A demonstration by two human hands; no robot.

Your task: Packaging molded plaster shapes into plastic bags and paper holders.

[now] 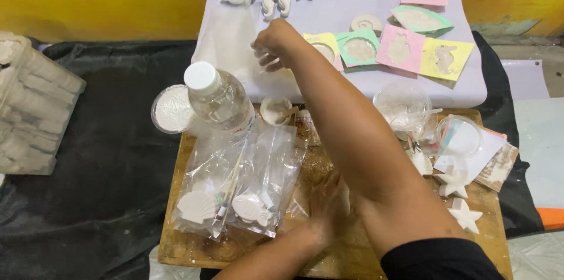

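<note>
Cup (172, 108) holds white powder; bags (235, 180) hold plaster shells.

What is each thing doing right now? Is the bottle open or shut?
Water bottle: upright, white cap on.
Cup of white powder: uncovered, filled.
Small mixing bowl: uncovered, stick resting inside.
Clear bags: lying flat, white shell shapes inside.
Coloured moulds: lying flat, filled with plaster.
Right hand: reaching over the white sheet, holding nothing I can see.
Left hand: resting flat on the wooden board.
</note>
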